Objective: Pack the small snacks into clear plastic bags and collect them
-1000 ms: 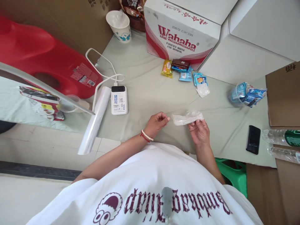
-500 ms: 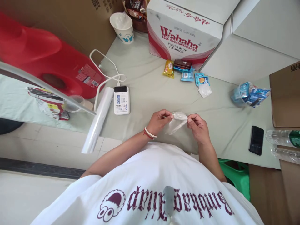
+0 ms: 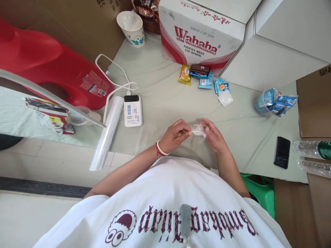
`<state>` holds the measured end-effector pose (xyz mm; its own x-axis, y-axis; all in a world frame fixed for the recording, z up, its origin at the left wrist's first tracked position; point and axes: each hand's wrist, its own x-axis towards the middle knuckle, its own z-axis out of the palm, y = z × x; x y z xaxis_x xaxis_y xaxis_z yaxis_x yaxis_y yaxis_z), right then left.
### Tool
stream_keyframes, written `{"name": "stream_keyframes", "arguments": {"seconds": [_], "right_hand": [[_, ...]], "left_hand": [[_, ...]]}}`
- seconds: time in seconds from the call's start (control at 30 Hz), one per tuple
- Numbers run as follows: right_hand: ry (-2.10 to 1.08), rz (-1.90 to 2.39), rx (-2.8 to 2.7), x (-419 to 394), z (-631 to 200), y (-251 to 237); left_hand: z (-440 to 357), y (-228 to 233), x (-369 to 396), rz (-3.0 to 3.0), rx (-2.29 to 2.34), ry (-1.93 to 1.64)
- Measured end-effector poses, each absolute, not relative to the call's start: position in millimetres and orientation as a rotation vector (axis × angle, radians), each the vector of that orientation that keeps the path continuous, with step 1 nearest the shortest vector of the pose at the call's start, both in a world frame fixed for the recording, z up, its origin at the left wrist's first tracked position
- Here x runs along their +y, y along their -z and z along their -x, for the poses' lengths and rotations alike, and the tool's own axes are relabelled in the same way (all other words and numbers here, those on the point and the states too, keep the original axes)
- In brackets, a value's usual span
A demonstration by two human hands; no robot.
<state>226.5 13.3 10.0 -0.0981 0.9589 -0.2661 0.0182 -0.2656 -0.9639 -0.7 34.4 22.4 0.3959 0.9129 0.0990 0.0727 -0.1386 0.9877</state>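
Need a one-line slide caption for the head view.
Both hands, left hand and right hand, pinch a crumpled clear plastic bag above the cloth-covered table, snack packets beyond.

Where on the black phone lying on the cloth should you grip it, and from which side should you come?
Grip the black phone across its two long edges, coming from above. It lies flat on the grey-green cloth, so only its thin sides offer purchase, and the narrow width suits a pinch. It sits by the right hand; both hands now pinch a small clear plastic bag.

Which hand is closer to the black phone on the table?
Right. The right hand is between the black phone and the left hand, which is farther off.
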Motion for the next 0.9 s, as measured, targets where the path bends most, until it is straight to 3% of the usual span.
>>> {"name": "stream_keyframes", "arguments": {"seconds": [0.13,0.27,0.47,0.6,0.73,0.9], "right_hand": [[-1.564,1.401,-1.240,15,-233,-20],[-1.339,1.473,-1.352,8,-244,-26],[-0.953,1.633,-1.595,-5,-246,-9],[-0.738,1.696,-1.678,-13,-235,-4],[-0.568,1.661,-1.776,-18,-219,-13],[-0.517,1.647,-1.876,-28,-208,-20]], "left_hand": [[18,-27,45,-1.918,0.907,-0.787],[31,-18,64,-2.097,0.885,-0.696],[36,-3,69,-2.122,1.073,-0.850],[22,-4,42,-1.627,1.266,-0.941],[-11,-4,28,-0.892,1.202,-0.703],[-35,-4,35,-0.669,1.141,-0.636]]}}
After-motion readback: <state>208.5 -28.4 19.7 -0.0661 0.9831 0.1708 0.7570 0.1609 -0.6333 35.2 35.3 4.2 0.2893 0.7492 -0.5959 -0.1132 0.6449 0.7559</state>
